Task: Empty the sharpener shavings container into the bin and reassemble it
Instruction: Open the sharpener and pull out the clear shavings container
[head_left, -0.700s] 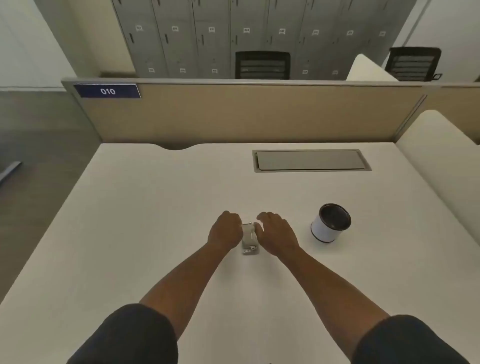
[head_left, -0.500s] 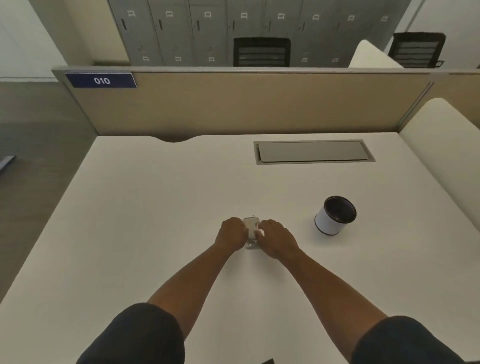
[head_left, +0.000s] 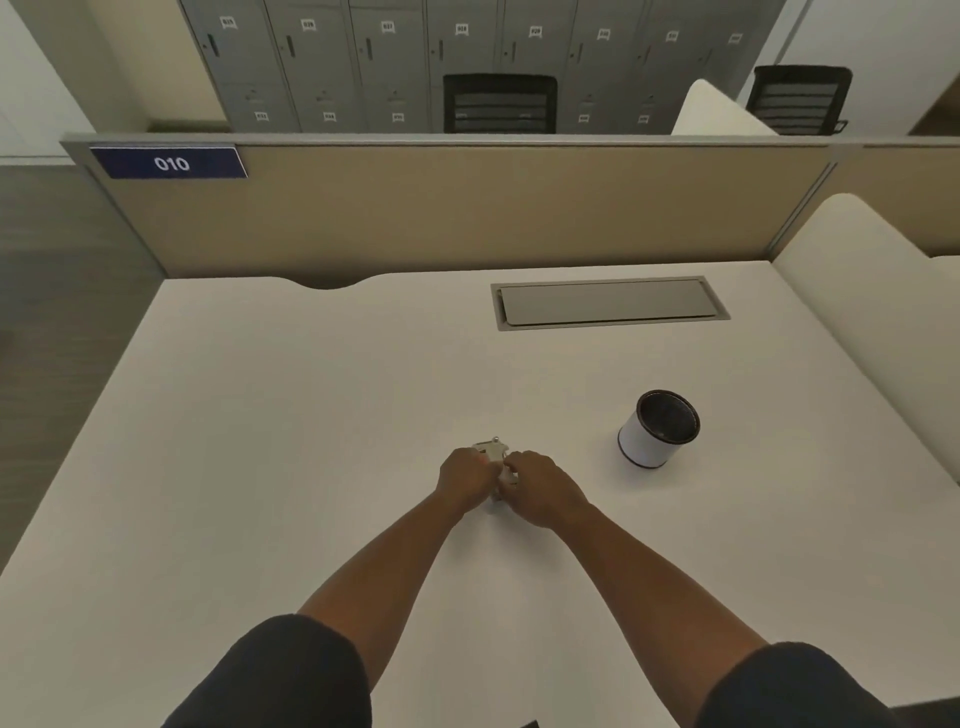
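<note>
A small white sharpener (head_left: 492, 451) with a metal knob on top stands on the white desk (head_left: 291, 415), mostly covered by my hands. My left hand (head_left: 465, 480) wraps its left side and my right hand (head_left: 537, 491) grips its right side, fingers closed on it. Only the sharpener's top edge and a sliver between the hands show. The shavings container cannot be told apart from the body. A small round bin (head_left: 658, 430), white outside and black inside, stands on the desk to the right of my hands, apart from them.
A grey cable hatch (head_left: 608, 302) is set into the desk behind the bin. A beige partition (head_left: 467, 208) with a blue "010" label closes the far edge, and a cream divider (head_left: 872, 291) stands on the right. Lockers and black chairs lie beyond.
Both hands have closed tighter over the sharpener, covering more of it. The view has tilted slightly, shifting the scene in the frame. The bin has not moved.
</note>
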